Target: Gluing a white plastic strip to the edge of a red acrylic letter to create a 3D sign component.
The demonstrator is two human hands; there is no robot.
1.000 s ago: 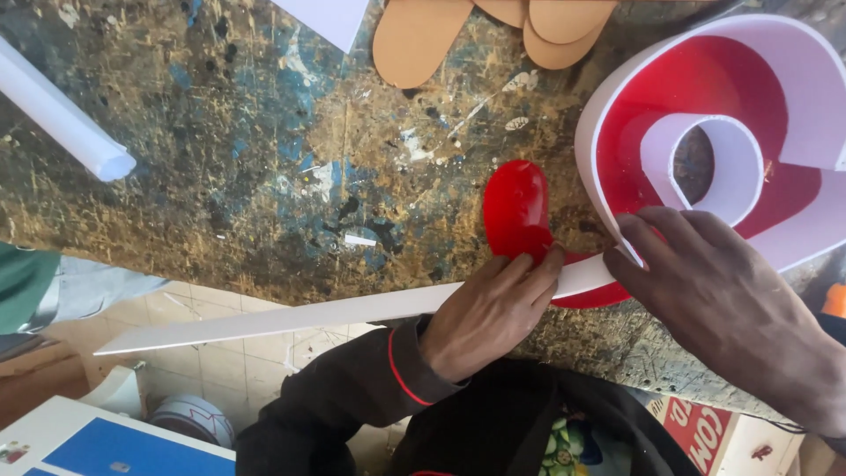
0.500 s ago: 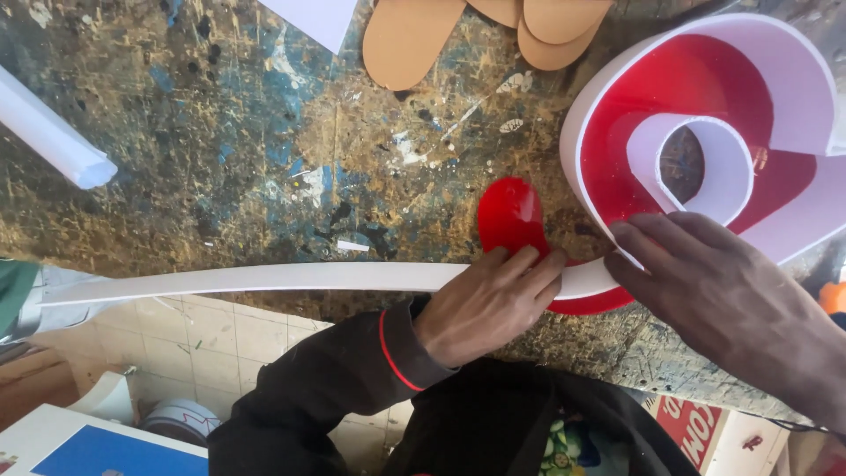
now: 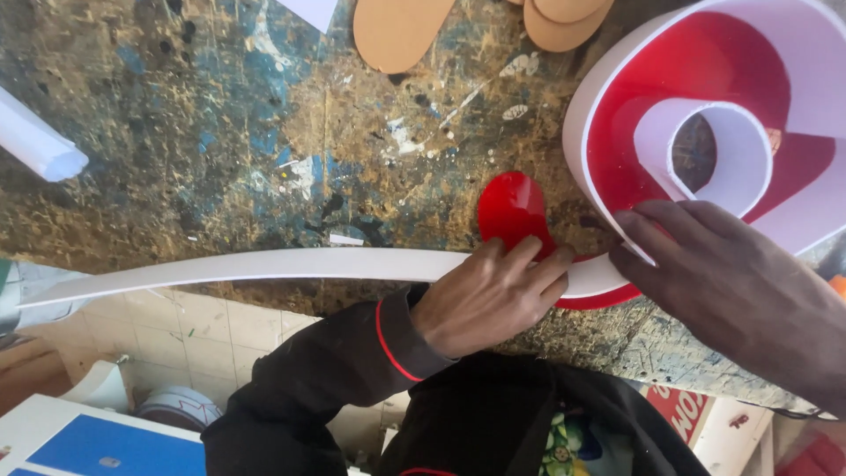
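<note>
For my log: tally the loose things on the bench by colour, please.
White: 3, the long strip, tube, sheet corner.
Red and white: 1, the curved shell.
Tan: 3, the oval cutouts.
Total: 7.

- white strip (image 3: 264,264): long, thin, flexible band, running from the left along the bench edge, curving up around the red piece
- red letter panel (image 3: 679,106): glossy flat red shape, lying on the bench, white wall standing on edge around it, inner loop too
</note>
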